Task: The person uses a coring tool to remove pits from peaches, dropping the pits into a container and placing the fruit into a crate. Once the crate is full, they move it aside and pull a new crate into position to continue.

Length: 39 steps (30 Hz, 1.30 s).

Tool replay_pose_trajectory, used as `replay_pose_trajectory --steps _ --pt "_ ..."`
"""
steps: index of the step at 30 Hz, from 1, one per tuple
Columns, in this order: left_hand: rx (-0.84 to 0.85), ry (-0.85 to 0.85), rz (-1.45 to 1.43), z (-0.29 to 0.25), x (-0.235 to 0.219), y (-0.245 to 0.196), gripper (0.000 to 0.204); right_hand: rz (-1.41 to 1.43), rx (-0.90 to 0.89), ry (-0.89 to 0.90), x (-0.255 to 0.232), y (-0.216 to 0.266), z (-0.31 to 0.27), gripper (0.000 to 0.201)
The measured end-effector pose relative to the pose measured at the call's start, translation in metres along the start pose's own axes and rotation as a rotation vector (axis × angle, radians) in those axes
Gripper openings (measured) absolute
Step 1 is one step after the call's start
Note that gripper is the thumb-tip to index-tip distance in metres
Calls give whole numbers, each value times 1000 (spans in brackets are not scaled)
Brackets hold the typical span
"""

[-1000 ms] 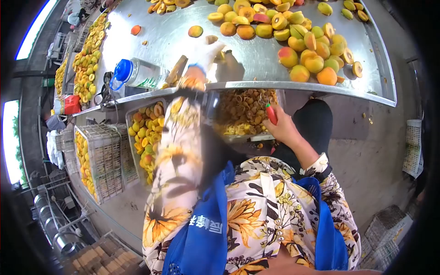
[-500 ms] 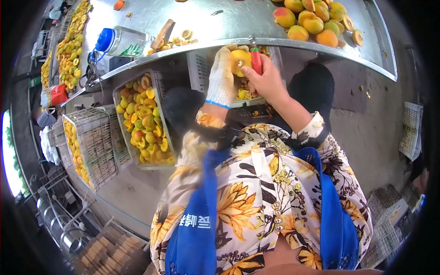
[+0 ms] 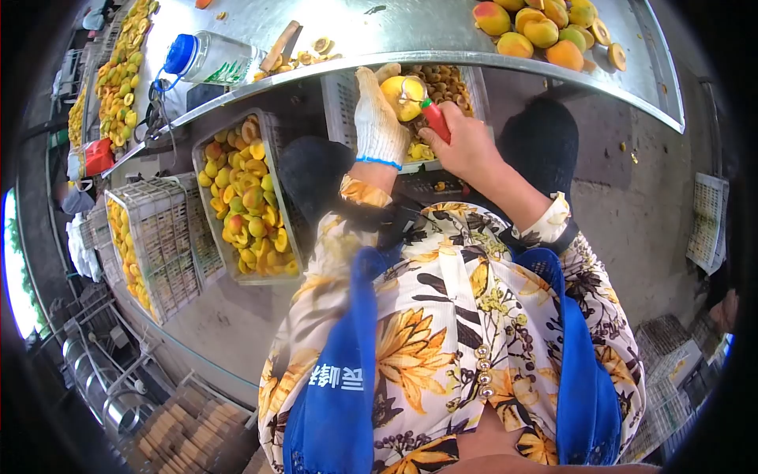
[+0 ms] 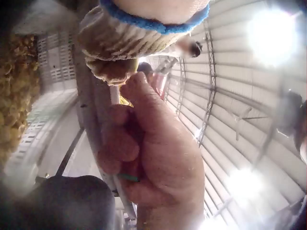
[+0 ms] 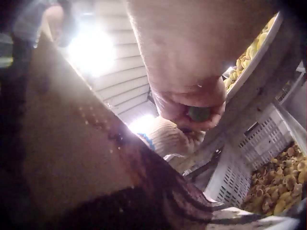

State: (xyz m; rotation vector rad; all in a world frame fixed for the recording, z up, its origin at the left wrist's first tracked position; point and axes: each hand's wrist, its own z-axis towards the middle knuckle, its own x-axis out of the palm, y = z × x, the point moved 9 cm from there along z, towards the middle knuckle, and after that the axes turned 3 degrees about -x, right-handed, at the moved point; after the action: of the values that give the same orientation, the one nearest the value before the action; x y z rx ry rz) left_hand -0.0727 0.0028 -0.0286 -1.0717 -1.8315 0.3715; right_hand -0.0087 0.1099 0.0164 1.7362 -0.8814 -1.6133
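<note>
Red-handled tool (image 3: 438, 121) has swung down, tip now at the fruit (image 3: 399, 99) | left hand (image 3: 376, 125) (gloved) grasps fruit above the crate (image 3: 337, 110) | right hand (image 3: 470, 144) grips tool | step: probably coring | next: likely needs steady fruit, controlled twist

Blue apron (image 3: 330, 423): white characters (image 3: 347, 378) "辰峰", third unclear.
</note>
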Motion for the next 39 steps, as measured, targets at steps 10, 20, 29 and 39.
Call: replay_pose_trajectory --steps 10,20,29,39 --pt "229 60 188 -12 15 -11 53 20 45 56 13 -6 -7 23" --pt "-135 289 704 5 21 -5 63 94 -11 268 34 -12 -14 19" --pt "89 149 192 -13 17 -21 35 702 319 448 45 0 -13 13" --pt "-62 206 130 -6 21 -14 34 230 -366 -44 31 17 -2 19"
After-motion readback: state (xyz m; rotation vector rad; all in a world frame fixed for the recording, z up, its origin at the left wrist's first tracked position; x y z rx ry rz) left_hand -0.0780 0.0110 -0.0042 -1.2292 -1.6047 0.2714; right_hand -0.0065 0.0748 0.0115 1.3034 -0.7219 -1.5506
